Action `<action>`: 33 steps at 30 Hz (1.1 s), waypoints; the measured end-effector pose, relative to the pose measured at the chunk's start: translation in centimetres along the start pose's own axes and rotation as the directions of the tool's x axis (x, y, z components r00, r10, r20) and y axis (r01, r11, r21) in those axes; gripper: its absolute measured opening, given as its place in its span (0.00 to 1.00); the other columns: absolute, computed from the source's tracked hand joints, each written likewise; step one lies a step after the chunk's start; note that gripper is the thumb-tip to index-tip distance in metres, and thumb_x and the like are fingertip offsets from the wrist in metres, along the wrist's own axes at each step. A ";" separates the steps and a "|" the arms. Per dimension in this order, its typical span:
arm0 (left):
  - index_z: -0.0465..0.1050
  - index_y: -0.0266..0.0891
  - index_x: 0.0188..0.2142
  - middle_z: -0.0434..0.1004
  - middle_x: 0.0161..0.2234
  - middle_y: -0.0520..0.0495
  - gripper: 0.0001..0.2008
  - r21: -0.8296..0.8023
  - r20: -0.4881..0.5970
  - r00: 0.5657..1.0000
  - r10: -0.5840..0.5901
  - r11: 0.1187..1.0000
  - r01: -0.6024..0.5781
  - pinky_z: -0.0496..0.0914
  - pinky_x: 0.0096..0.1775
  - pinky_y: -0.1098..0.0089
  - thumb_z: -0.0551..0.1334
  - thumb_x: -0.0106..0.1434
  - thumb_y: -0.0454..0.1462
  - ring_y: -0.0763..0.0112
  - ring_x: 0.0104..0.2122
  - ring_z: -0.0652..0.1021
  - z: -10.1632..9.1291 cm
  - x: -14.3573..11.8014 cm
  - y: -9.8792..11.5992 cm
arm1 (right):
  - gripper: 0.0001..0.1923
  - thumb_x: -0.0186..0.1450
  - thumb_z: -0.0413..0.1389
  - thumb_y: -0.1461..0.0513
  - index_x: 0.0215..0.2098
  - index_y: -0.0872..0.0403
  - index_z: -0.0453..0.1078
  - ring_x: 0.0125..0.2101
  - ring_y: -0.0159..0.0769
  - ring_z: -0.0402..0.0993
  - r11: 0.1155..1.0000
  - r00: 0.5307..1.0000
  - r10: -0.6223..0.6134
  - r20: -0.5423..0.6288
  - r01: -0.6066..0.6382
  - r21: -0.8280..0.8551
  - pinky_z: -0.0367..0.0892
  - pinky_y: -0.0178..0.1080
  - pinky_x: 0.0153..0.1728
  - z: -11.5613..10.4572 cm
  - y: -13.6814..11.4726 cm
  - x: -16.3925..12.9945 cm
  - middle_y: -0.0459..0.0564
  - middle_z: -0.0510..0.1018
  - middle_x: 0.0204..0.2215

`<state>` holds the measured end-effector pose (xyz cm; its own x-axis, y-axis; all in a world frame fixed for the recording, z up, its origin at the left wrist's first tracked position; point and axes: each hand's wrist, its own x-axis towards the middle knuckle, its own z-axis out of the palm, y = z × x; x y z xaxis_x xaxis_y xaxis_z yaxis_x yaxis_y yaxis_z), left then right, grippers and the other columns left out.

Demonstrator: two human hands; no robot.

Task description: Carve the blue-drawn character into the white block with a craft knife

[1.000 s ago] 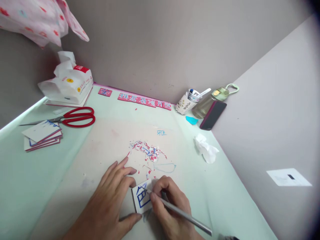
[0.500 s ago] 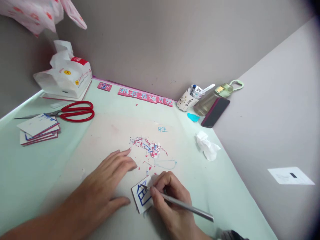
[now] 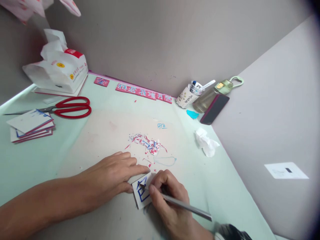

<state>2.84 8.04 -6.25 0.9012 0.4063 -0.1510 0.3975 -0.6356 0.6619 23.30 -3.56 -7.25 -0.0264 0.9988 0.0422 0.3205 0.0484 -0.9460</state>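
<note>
Nearest to us, our right hand (image 3: 170, 196) pinches a thin metal knife (image 3: 186, 206) like a pen, fingers closed tight on its shaft, the tip down on a small white card (image 3: 142, 195) with a blue outlined shape. The card lies flat on the pale mat (image 3: 105, 133) at the near middle of the table (image 3: 30, 160). Our left hand (image 3: 115, 175) lies flat beside it, fingers together and stretched out, fingertips pressing the card's upper left edge — gripping nothing, just pinning it down.

Just past the hands we see a little heap of red, white and blue scraps (image 3: 147, 145) and a blue scribbled loop (image 3: 165, 161) on the mat. To the right, a crumpled tissue (image 3: 206, 143). Far left, near the table edge, a stack of cards (image 3: 30, 126) with red and blue edges; behind it red scissors (image 3: 66, 107), blades pointing left.

Further back, a tissue pack (image 3: 58, 68) sits in the left corner. A row of pink tiles (image 3: 142, 91) with blue characters lines the back wall. At the right corner — a cup of pens (image 3: 188, 95), a tipped bottle (image 3: 212, 95) with a green loop, and a dark phone (image 3: 214, 109) leaning against it, a blue scrap (image 3: 192, 114) just in front.
</note>
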 end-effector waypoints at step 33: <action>0.68 0.58 0.64 0.80 0.56 0.54 0.30 -0.163 -0.054 0.998 -0.017 0.987 0.008 0.66 0.57 0.61 0.64 0.65 0.32 0.60 0.55 0.77 0.1 0.0 -1.1 | 0.12 0.68 0.55 0.62 0.27 0.50 0.60 0.22 0.27 0.57 0.993 1.000 -0.019 -0.015 0.017 -0.117 0.54 0.32 0.23 0.5 -1.6 0.8 0.40 0.65 0.22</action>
<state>2.46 8.69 -7.04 0.8838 0.4516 -0.1222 0.3708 -0.5170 0.7715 22.31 -2.81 -5.81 -0.0181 0.9977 0.0651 0.4284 0.0666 -0.9011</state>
